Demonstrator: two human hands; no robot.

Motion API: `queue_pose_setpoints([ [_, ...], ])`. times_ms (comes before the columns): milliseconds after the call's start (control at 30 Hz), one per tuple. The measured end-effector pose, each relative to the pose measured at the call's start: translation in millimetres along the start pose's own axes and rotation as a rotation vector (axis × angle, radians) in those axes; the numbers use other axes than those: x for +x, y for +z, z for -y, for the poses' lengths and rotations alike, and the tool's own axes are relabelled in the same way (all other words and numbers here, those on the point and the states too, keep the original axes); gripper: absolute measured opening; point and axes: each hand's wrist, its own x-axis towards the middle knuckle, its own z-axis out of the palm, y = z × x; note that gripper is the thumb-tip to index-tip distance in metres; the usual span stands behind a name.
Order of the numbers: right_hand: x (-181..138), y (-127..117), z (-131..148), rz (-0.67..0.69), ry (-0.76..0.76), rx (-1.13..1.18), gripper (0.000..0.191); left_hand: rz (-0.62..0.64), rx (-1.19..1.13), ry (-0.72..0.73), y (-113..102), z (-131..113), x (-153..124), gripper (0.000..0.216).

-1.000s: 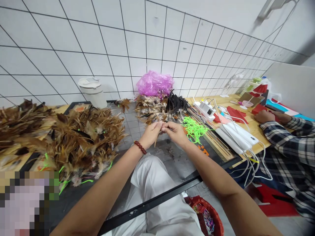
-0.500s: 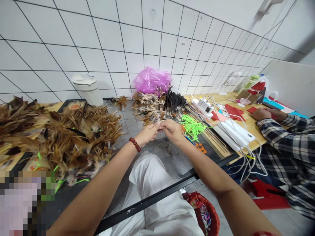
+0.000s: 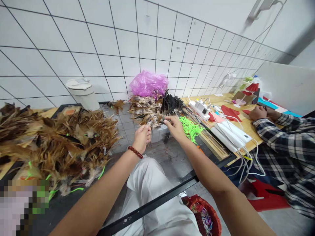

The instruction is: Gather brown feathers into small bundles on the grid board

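Observation:
My left hand [image 3: 142, 139], with a beaded bracelet [image 3: 135, 152] at its wrist, is closed above the dark glossy tabletop [image 3: 162, 154]. Something small and pale shows at its fingertips, too small to name. My right hand [image 3: 176, 127] reaches to the near edge of a pile of pale and brown feathers [image 3: 144, 108]. Its thumb and forefinger are a little apart and touch or nearly touch the pile. Black feathers [image 3: 172, 104] lie just beyond that hand, and bright green cord [image 3: 190, 129] lies to its right.
Brown feathers [image 3: 73, 144] heap at the left, before a white lidded bin [image 3: 83, 93]. A pink plastic bag [image 3: 149, 83] sits against the tiled wall. On the right are a power strip [image 3: 200, 109], cables and a co-worker's plaid sleeve [image 3: 273, 134]. A red basket [image 3: 215, 218] stands below.
My hands were together over the table and have parted. The left drew back to the left, closed; the right moved to the feather pile. The view shifted slightly.

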Motion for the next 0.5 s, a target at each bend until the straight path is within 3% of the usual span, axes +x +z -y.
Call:
queue_pose_setpoints([
  [167,3,-1,-10,0.099,-0.096,-0.312,0.018,-0.116,-0.099,0.075,4,14,2,0.034],
  [300,34,15,-8,0.082,0.002,-0.352,0.018,-0.129,-0.112,0.068,6,15,3,0.038],
  [367,55,27,-7,0.034,0.134,-0.298,0.019,-0.123,-0.118,0.072,6,14,3,0.04],
  [500,86,36,-6,0.086,0.404,0.122,0.025,-0.124,-0.141,0.06,1,14,3,0.041],
])
